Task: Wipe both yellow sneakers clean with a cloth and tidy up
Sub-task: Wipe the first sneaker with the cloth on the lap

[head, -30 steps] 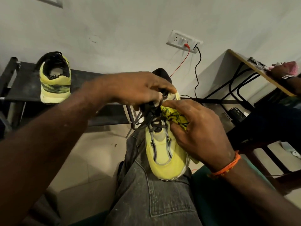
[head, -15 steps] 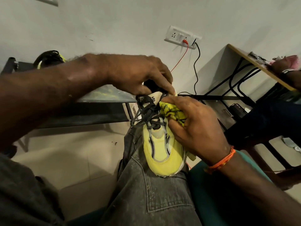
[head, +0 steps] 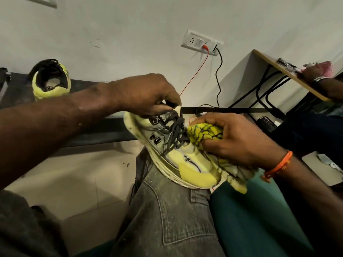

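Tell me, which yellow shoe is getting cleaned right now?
The sneaker on the knee, held by the left hand while the right hand presses the cloth on it. The other sneaker sits untouched on the dark bench.

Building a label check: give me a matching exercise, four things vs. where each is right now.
Things:
1. cloth
2. sneaker with dark laces
3. second sneaker
4. red cable

Places:
A. plugged into the wall socket
B. on the dark bench by the wall
C. bunched in the right hand
D. on the jeans-clad knee, gripped by the left hand

Pairs: 1-C, 2-D, 3-B, 4-A
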